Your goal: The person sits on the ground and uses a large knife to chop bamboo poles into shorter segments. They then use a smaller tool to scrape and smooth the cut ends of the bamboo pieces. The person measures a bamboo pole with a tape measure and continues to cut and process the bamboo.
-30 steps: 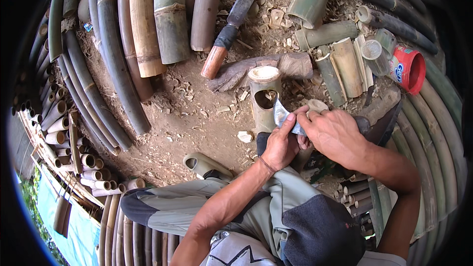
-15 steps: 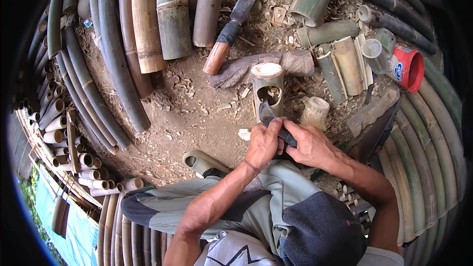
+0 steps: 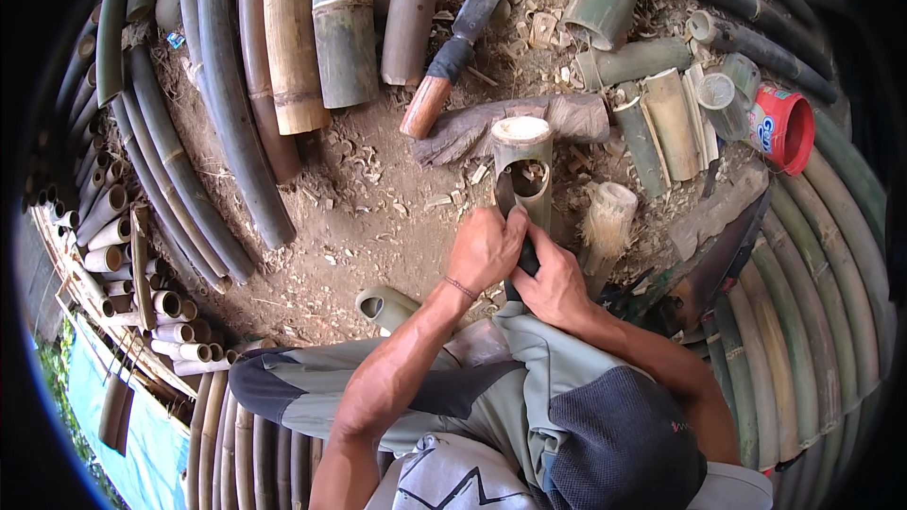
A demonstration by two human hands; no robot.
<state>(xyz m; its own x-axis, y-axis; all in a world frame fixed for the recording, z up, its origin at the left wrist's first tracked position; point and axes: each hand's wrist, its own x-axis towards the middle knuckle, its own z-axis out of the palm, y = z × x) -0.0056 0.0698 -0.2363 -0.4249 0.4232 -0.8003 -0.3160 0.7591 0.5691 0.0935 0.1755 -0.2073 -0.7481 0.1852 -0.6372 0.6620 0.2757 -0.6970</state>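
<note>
Right hand [image 3: 556, 285] clamps the knife [image 3: 506, 193] handle; left hand [image 3: 486, 246] curls alongside, hold unclear. The bamboo tube's [image 3: 539, 209] oval opening [image 3: 532, 177] is through; its edge trimming seems unfinished.

I count two hands [image 3: 556, 285], one black-handled knife [image 3: 528, 258], one wood-handled blade [image 3: 470, 24], one red tub [image 3: 780, 104], one side-holed bamboo tube [image 3: 525, 150].

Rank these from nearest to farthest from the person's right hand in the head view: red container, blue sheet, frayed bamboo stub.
1. Frayed bamboo stub: just up and right of the right hand.
2. Red container: upper right.
3. Blue sheet: far lower left.
</note>
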